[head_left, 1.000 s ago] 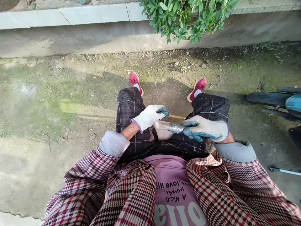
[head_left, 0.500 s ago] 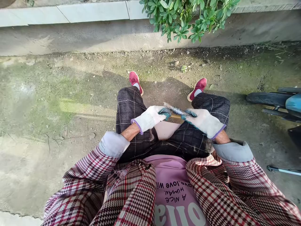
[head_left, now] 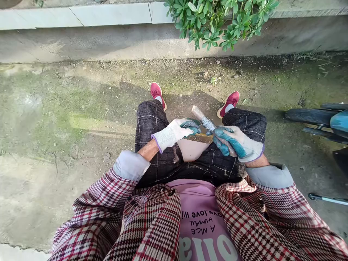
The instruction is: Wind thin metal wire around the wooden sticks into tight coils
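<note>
Both my hands wear whitish knit gloves with teal coated palms and fingers. My right hand (head_left: 235, 141) is closed around a wooden stick wound with thin silvery wire (head_left: 208, 123). The stick slants, its pale bare end up and to the left, while its lower end shows below the fingers. Just left of the wound part is my left hand (head_left: 187, 127), its fingers drawn together; whatever they hold, if anything, is too small to tell. Under the hands, between my thighs, are a yellowish-brown edge (head_left: 199, 137) and a pale flat surface (head_left: 193, 149), partly covered.
A low concrete wall (head_left: 108, 43) with white tiles on top runs across the back, and a green leafy bush (head_left: 214, 21) hangs over it. A dark wheel (head_left: 307, 115) stands at the right, with a thin metal rod (head_left: 328, 199) below it. My red shoes (head_left: 157, 93) rest on mossy ground.
My hands have moved slightly apart. My right hand has turned, and the wire-wound stick now tilts more steeply, its bare end raised away from my left hand.
</note>
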The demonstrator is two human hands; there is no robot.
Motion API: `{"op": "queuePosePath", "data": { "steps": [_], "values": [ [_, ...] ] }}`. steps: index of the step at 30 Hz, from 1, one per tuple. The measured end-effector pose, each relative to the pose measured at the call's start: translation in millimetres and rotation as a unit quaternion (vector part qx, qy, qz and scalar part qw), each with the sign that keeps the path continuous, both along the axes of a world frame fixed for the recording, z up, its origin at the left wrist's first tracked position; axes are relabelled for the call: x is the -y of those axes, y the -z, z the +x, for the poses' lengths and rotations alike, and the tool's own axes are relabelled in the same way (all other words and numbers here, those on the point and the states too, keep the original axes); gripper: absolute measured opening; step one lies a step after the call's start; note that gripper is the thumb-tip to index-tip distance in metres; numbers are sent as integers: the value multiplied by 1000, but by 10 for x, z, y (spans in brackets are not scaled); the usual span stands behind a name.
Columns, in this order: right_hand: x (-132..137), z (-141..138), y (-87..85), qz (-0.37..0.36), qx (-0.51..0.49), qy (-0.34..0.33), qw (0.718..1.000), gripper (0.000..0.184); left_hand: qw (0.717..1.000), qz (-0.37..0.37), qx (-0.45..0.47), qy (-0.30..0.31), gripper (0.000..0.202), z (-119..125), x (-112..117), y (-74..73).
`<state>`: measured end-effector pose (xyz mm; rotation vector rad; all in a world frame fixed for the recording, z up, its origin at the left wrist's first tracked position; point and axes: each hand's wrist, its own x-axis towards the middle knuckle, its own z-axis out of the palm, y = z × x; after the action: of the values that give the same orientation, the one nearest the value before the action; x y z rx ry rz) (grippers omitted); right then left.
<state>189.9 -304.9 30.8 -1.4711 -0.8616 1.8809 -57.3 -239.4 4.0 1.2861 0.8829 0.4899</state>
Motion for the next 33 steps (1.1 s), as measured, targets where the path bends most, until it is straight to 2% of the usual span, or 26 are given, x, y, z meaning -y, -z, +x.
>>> {"op": "queuePosePath", "data": {
  "steps": [8,12,17,23,27,33],
  "values": [
    [25,31,-41,-5,-53,24,998,40,998,-49,-22,35,15,-32,-13,-67],
    [26,49,-109,4,-81,41,996,38,992,-111,33,53,10,-2,10,-3],
    [36,36,-201,-6,-94,44,995,41,987,-143,56,52,23,-3,23,41],
    [16,90,-169,9,-87,100,991,39,989,-134,41,49,27,-30,39,-170],
    [7,146,-143,9,-68,96,993,38,989,-139,32,38,33,-18,62,-300],
    [13,147,-137,15,-69,101,992,37,992,-123,-25,-17,35,28,116,-435]
  ]
}}
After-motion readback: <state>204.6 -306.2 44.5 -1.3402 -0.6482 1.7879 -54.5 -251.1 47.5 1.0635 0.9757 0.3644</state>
